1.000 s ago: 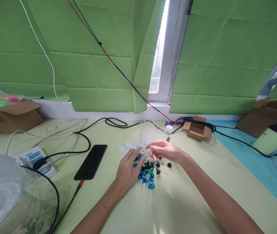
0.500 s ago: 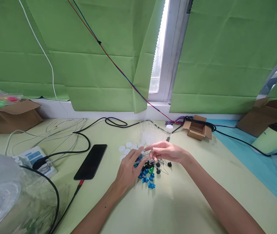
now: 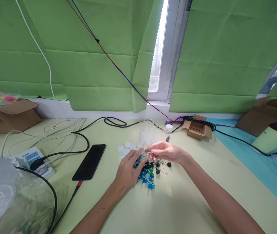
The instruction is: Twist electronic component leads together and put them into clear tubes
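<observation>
I'd use small, gentle movements beside these crowded blue pieces (image 3: 145, 179): left hand (image 3: 128, 169) loosely curved, right hand (image 3: 166, 152) narrow; whether either holds anything, I can't tell.

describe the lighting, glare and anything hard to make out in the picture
Head view: the window gap is blown nearly white; head view: pale glare and soft shadow lie on the table; head view: the clear containers behind the right hand fade into the background; head view: blue pieces look fairly sharp, but fine detail between the right and left hand is hard to read.
</observation>
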{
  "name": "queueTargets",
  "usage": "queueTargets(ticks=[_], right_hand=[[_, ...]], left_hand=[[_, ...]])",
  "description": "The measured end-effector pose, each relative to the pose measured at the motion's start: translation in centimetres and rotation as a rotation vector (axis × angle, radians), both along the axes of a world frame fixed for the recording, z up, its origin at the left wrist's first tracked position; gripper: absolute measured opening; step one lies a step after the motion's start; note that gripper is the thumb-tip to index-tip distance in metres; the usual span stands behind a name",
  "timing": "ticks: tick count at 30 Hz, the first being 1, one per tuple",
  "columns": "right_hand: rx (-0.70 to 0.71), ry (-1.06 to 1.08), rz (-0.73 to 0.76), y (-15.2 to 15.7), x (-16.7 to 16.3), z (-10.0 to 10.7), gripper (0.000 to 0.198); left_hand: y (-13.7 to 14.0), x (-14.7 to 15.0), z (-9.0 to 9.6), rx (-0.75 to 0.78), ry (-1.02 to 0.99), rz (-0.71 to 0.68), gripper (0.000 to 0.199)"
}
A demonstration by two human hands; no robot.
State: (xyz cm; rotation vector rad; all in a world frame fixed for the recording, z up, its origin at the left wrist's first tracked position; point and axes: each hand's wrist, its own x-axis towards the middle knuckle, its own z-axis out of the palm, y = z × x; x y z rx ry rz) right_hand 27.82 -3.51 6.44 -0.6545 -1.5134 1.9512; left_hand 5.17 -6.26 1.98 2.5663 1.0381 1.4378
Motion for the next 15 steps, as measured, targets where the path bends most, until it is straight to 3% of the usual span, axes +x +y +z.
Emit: queueTargets(ticks=[15], right_hand=[[0.015, -0.043, -0.079, -0.12, -0.69, 0.01, 0.04]], left_hand=[[0.05, 0.13, 0.11, -0.01, 0.02, 0.013, 0.034]])
